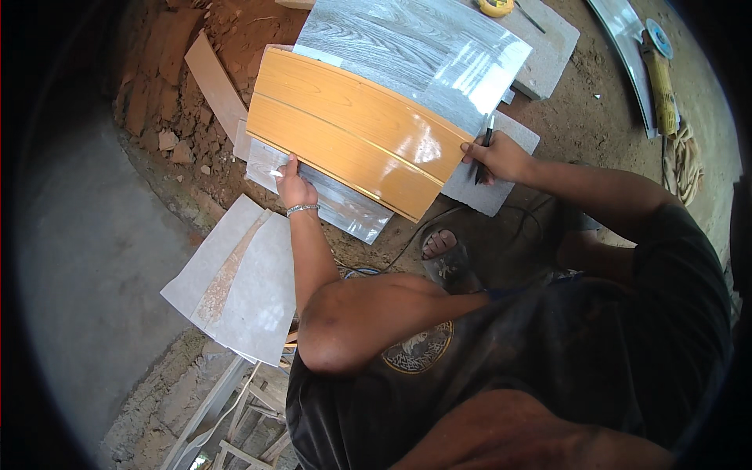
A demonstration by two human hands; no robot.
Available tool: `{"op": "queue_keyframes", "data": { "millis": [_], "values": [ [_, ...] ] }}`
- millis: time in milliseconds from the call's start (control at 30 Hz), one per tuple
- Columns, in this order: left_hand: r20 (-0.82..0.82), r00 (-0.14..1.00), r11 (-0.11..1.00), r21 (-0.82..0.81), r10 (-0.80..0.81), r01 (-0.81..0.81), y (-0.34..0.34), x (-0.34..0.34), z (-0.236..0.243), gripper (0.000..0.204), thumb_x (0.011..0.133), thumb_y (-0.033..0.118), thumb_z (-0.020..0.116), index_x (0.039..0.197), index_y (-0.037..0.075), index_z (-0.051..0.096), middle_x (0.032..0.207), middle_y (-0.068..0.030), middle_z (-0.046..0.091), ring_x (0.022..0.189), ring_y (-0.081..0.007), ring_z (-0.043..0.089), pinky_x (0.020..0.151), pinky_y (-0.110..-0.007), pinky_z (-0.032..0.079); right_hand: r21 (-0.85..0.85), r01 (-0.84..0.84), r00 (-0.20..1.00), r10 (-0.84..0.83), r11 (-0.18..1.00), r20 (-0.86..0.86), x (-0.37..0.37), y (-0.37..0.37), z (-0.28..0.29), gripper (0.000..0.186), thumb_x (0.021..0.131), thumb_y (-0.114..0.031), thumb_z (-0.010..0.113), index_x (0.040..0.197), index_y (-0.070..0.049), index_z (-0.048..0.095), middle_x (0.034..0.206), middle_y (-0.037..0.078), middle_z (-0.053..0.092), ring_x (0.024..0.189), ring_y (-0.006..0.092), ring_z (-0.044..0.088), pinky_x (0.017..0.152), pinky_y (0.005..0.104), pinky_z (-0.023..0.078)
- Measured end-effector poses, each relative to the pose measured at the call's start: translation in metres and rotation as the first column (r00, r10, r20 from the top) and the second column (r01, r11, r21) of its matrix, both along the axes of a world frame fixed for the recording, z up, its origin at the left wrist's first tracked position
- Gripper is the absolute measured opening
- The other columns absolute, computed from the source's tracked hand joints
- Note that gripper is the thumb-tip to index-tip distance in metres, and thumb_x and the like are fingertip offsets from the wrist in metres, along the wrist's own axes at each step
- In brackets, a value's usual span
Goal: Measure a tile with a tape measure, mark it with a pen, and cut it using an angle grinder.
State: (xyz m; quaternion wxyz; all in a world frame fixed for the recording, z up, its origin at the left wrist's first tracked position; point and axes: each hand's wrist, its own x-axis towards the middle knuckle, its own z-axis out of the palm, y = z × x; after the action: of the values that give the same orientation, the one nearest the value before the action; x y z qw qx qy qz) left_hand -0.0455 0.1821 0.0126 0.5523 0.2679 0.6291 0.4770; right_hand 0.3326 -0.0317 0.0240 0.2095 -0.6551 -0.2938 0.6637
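An orange wood-look tile with two raised lines along it is held over a grey wood-grain tile. My left hand, with a bracelet at its wrist, grips the near left edge, thumb on top. A small white thing, too small to name, shows by its fingers. At the right end my right hand pinches the tile's edge. Between those same fingers stands a black pen with a pale tip. Part of another grey tile shows beneath the orange one.
Pale cut tiles lie at my lower left. A yellow angle grinder rests at the far right beside a long tile strip. A yellow tape measure sits at the top. Broken rubble covers the upper left.
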Motion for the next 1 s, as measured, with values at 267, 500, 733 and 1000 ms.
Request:
{"op": "queue_keyframes", "data": {
  "millis": [267,500,733,1000],
  "values": [
    [-0.017,1.0,1.0,-0.015,-0.002,0.002,0.0008,-0.0033,-0.0044,0.035,0.092,0.008,0.073,0.079,0.017,0.043,0.096,0.0006,0.065,0.096,-0.013,0.056,0.087,-0.031,0.039,-0.007,0.017,1.0,-0.017,1.0,-0.012,-0.0001,0.0003,0.0007,0.042,0.102,-0.041,0.056,0.092,-0.003,0.071,0.052,0.008,0.06,0.044,0.0158,0.06,0.049,0.033,0.047],
    [-0.008,1.0,1.0,-0.005,-0.006,0.006,0.0022,-0.0042,-0.0055,0.036,0.092,0.007,0.073,0.076,0.017,0.042,0.097,-0.0013,0.067,0.097,-0.0141,0.058,0.089,-0.032,0.04,0.002,0.007,1.0,-0.007,1.0,-0.013,0.0009,0.0013,0.0046,0.043,0.102,-0.041,0.056,0.091,-0.002,0.071,0.053,0.008,0.06,0.045,0.0159,0.061,0.05,0.0328,0.048],
    [-0.028,1.0,1.0,-0.029,0.01,-0.01,0.0005,-0.0026,-0.0021,0.032,0.094,0.005,0.071,0.078,0.015,0.044,0.098,-0.0031,0.068,0.096,-0.0159,0.06,0.091,-0.032,0.043,0.0,0.009,1.0,-0.009,1.0,-0.014,0.0004,0.0019,0.0048,0.044,0.102,-0.041,0.056,0.09,-0.001,0.07,0.053,0.008,0.06,0.045,0.0158,0.061,0.05,0.032,0.048],
    [-0.012,0.998,0.998,0.024,-0.063,0.063,0.0005,-0.0049,-0.0058,0.026,0.096,0.012,0.069,0.082,0.016,0.048,0.098,0.0007,0.069,0.097,-0.0111,0.06,0.081,-0.033,0.034,0.008,0.017,1.0,-0.017,1.0,-0.02,0.0001,0.0018,0.0031,0.044,0.103,-0.04,0.056,0.09,0.0,0.069,0.053,0.007,0.06,0.044,0.015,0.06,0.048,0.0305,0.046]
  ]
}}
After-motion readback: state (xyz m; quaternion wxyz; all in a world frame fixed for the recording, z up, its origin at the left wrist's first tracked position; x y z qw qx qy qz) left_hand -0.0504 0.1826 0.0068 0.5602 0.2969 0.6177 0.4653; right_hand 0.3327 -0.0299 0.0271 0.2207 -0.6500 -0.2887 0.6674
